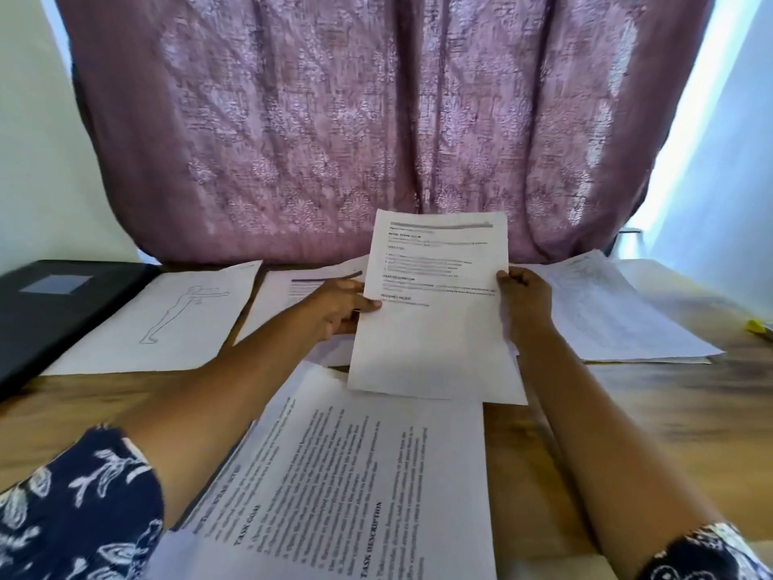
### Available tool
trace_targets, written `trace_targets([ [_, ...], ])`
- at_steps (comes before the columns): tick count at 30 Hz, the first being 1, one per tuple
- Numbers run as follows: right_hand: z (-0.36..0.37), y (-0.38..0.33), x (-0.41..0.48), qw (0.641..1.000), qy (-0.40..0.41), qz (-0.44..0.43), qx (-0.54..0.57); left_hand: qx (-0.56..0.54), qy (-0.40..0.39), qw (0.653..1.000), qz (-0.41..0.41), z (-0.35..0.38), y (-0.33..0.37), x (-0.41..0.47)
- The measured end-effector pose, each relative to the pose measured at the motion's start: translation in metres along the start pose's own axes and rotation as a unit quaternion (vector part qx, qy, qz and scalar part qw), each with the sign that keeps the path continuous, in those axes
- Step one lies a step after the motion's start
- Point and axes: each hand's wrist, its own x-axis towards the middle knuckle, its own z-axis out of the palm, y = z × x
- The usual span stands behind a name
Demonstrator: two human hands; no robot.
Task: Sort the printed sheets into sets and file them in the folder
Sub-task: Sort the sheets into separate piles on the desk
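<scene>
A printed text sheet (435, 328) is held up over the middle of the wooden table (669, 412). My left hand (339, 307) pinches its left edge and my right hand (523, 299) grips its right edge. Under and in front of it lies a stack of text sheets (355, 475) turned sideways. A sheet with an outline drawing of a figure (175, 316) lies at the left. Another text sheet (288, 299) sits behind my left hand. A pile of sheets with faint drawings (619, 320) lies at the right. The black folder (54, 303) lies closed at the far left.
A purple patterned curtain (376, 119) hangs right behind the table's far edge. A small yellow object (759, 326) lies at the right edge of the view. Bare wood shows at the front left and front right of the table.
</scene>
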Motion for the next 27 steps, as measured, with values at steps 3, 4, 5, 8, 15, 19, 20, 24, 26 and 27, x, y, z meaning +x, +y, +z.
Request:
trace_targets([
  [3, -0.012, -0.002, 0.01, 0.996, -0.064, 0.064, 0.02, -0.02, 0.043, 0.999, 0.003, 0.013, 0.004, 0.024],
  [4, -0.016, -0.002, 0.014, 0.992, -0.086, 0.086, 0.016, -0.03, 0.059, 0.998, 0.004, 0.018, 0.007, 0.031],
  [5, -0.018, 0.0, 0.019, 0.991, -0.094, 0.097, -0.006, -0.036, 0.074, 0.997, 0.003, 0.022, 0.01, 0.038],
  [8, -0.017, 0.007, 0.034, 0.982, -0.044, 0.036, -0.178, -0.028, 0.105, 0.994, 0.006, 0.031, 0.014, 0.064],
  [15, -0.006, 0.019, 0.055, 0.932, 0.013, -0.082, -0.353, 0.211, 0.144, 0.958, 0.134, 0.058, 0.014, 0.092],
  [19, 0.0, 0.036, 0.045, 0.831, 0.019, -0.187, -0.524, 0.441, 0.053, 0.877, 0.182, 0.061, 0.004, 0.085],
  [20, 0.003, 0.035, 0.043, 0.809, 0.013, -0.207, -0.55, 0.506, 0.016, 0.849, 0.152, 0.062, 0.0, 0.084],
  [24, 0.013, 0.034, 0.032, 0.745, -0.078, -0.197, -0.633, 0.643, -0.039, 0.756, 0.114, 0.062, -0.013, 0.085],
  [26, 0.017, 0.03, 0.023, 0.702, -0.096, -0.213, -0.673, 0.636, -0.032, 0.76, 0.128, 0.055, -0.007, 0.08],
  [27, 0.019, 0.025, 0.016, 0.686, -0.1, -0.243, -0.679, 0.623, -0.025, 0.768, 0.146, 0.047, -0.002, 0.075],
])
